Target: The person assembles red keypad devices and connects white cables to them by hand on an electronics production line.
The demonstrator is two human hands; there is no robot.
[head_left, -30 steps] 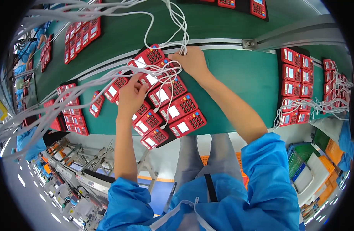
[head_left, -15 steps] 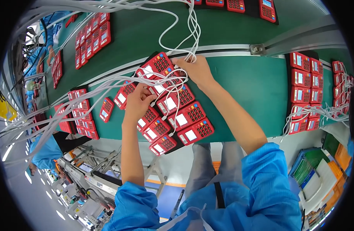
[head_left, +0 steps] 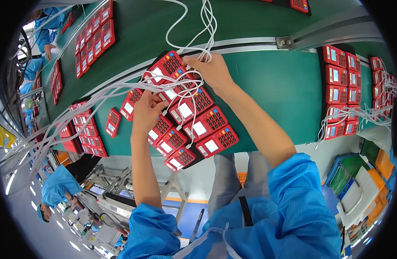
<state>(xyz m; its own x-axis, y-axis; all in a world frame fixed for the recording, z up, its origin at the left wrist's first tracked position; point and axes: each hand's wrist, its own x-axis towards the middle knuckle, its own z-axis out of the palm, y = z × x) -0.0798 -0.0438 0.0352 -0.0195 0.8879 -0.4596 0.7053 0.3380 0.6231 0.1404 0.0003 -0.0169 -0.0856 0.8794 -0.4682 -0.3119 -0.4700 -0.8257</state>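
Note:
Red card terminals (head_left: 205, 125) with white screens and dark keypads lie in two rows on a black tray (head_left: 190, 160) in front of me. My right hand (head_left: 213, 74) is at the far end of the tray, thumb and fingers closed on a white cable beside the top terminal. My left hand (head_left: 146, 113) is over the left row, its fingers pinched at a white cable plug (head_left: 165, 112). White cables (head_left: 181, 82) loop across the terminals between my hands. Several loose plugs rest on the terminals. My left fingers partly hide the terminals beneath.
A single red terminal (head_left: 113, 122) lies left of the tray on the green bench (head_left: 272, 95). More terminal trays stand at right (head_left: 336, 93) and left (head_left: 89, 134), some under cables. A metal rail (head_left: 241, 46) crosses behind. A co-worker in blue (head_left: 62, 183) is at lower left.
The view has shifted slightly, so the bench scene sits a little higher and further left. Both hands keep nearly the same places over the tray. The co-worker at lower left shows more.

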